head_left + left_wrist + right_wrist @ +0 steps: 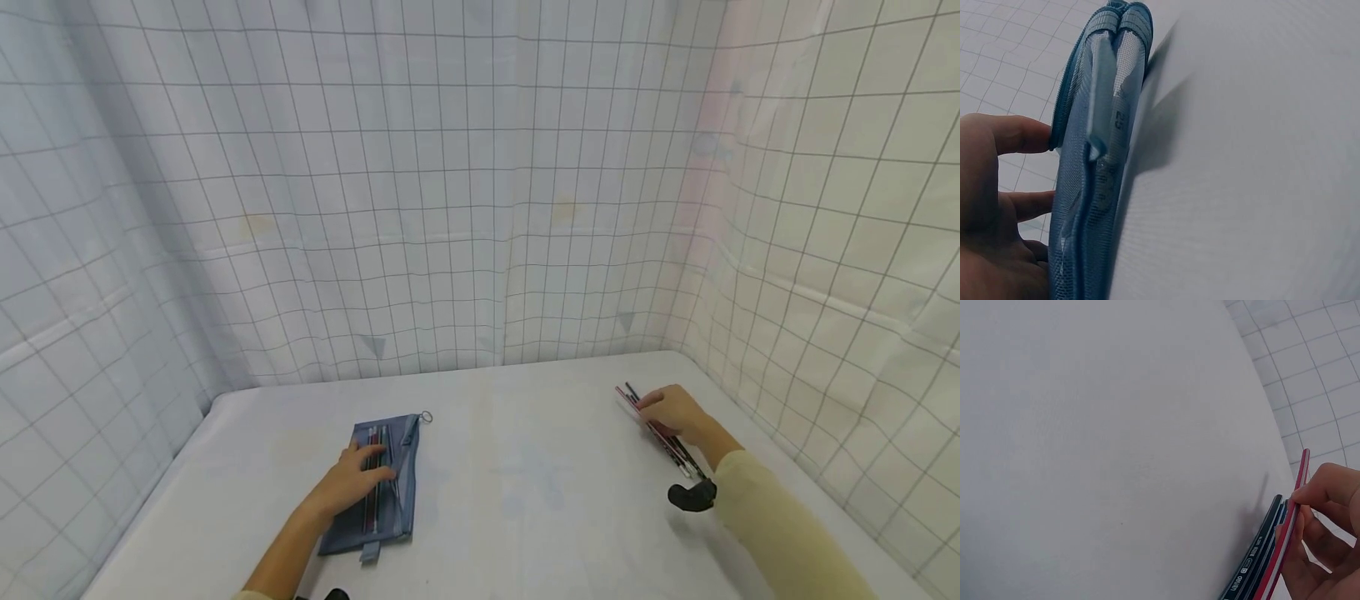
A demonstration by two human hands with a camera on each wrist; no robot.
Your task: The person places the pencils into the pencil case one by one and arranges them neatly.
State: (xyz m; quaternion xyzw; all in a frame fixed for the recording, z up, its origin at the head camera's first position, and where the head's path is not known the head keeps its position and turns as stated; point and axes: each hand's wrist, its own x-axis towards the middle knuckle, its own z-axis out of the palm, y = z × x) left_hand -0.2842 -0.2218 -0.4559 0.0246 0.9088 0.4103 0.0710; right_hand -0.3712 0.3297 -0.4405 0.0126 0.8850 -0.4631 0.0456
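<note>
Two bare hands are in view, both at work on a white table (517, 475). The left hand (347, 486) lies over a blue mesh pouch (345, 540), its fingers spread and touching the upper face rather than gripping. The right hand (673, 414) pinches a red pencil (1303, 467) between thumb and fingertips; the right wrist view shows this pencil lying slantwise, its tip projecting past the fingers. Dark pencils (1249, 565), one carrying white lettering, lie just beside it; their exact number cannot be told. The pouch lies flat on the left part of the table, well apart from the loose pencils, which are on the right part near the table's edge. Several slim pencils (372, 512) show through the mesh, lying lengthwise in the pouch. A ring (427, 417) is attached at the pouch's far right corner, and a short blue tab (371, 552) projects from its near end. In the left wrist view, a marking reading 25 is visible through the pouch's end. A black fitting (693, 497) is noted at the right wrist, beside a pale yellow sleeve (780, 525). White cloth walls (465, 200) with a dark grid pattern stand behind the table and at both sides.
</note>
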